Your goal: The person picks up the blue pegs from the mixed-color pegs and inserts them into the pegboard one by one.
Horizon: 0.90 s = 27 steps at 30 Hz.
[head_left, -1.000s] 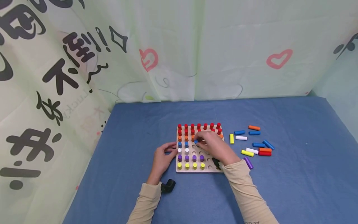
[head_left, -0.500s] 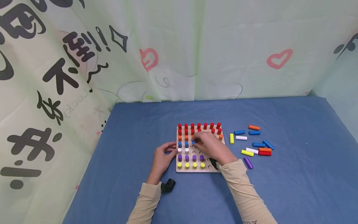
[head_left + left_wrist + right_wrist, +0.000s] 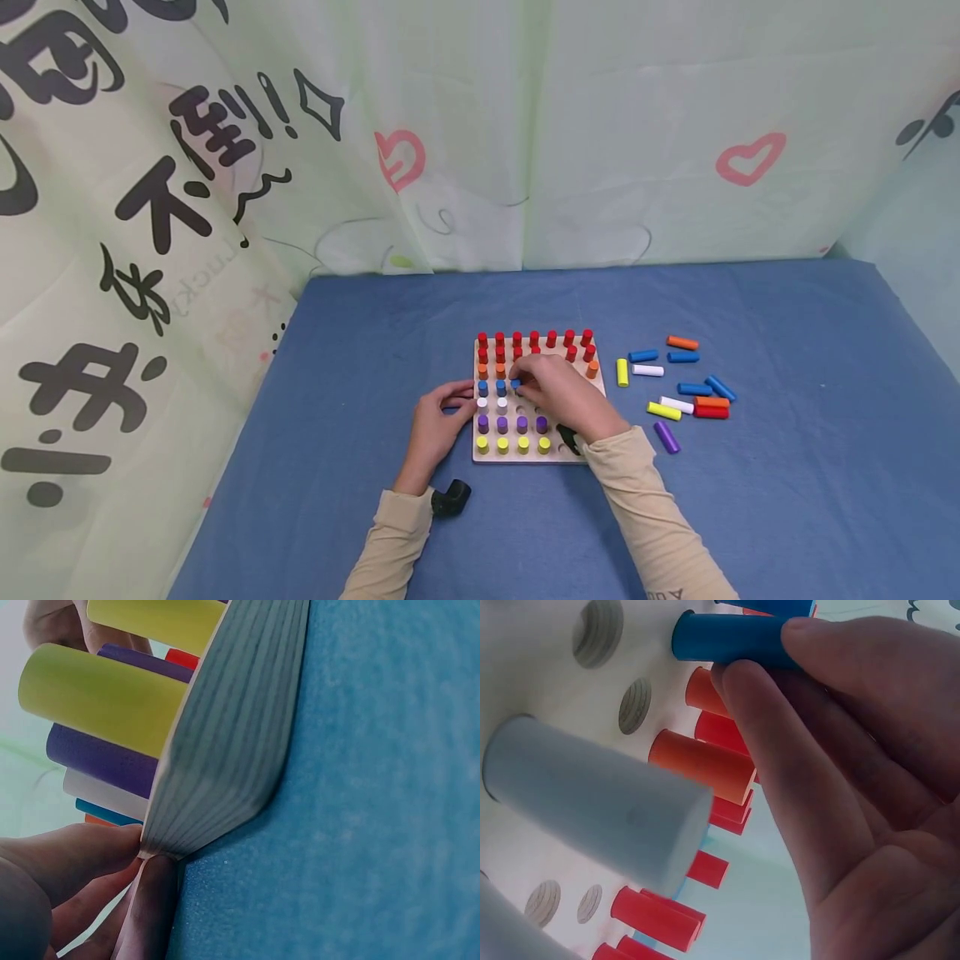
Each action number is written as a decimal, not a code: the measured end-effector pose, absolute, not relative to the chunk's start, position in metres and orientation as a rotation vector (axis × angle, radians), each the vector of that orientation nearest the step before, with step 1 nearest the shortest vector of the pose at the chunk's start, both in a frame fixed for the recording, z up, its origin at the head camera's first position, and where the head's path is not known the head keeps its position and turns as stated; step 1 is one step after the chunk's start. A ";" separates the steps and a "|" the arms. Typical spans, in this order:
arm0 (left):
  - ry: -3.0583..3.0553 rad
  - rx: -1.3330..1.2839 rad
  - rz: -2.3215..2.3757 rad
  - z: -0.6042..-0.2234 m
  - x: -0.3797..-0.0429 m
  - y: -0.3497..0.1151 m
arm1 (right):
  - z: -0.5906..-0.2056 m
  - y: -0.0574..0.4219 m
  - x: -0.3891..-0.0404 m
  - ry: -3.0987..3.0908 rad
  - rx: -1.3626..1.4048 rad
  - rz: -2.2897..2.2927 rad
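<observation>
A light wooden pegboard (image 3: 512, 435) lies on the blue cloth, with upright red, orange, blue, white, purple and yellow pegs in rows. My right hand (image 3: 573, 396) reaches over its middle. Thumb and fingertips pinch a blue peg (image 3: 731, 637), standing third in the blue row. Its lower end meets the board in the right wrist view; how deep it sits I cannot tell. At the board's left edge, my left hand (image 3: 438, 421) rests its thumb and fingertips against the side. The right hand and forearm hide part of the board.
Several loose pegs lie scattered right of the board, among them a purple peg (image 3: 667, 437), a red peg (image 3: 711, 412) and a yellow peg (image 3: 622, 372). A curtain (image 3: 600, 167) hangs behind the blue cloth (image 3: 360, 350). Bare holes (image 3: 634, 706) show beside the standing pegs.
My right hand has shifted slightly left and toward me with the blue peg, bringing it into line beside the other two blue pegs. The left hand has stayed in place.
</observation>
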<state>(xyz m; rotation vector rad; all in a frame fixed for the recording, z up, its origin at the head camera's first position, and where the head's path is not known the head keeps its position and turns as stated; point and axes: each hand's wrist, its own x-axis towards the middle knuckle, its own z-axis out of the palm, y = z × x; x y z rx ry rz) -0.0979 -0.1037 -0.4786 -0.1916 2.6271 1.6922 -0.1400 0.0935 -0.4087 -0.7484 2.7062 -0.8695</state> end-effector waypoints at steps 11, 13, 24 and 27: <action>2.620 -0.187 1.700 -0.478 -0.098 -0.104 | -0.412 0.092 -0.142 2.694 -0.739 -0.886; 2.618 -0.187 1.702 -0.477 -0.098 -0.104 | -0.412 0.092 -0.142 2.694 -0.729 -0.888; 2.612 -0.194 1.709 -0.478 -0.099 -0.103 | -0.411 0.092 -0.142 2.704 -0.647 -0.865; 2.608 -0.197 1.712 -0.478 -0.099 -0.103 | -0.412 0.093 -0.142 2.696 -0.625 -0.865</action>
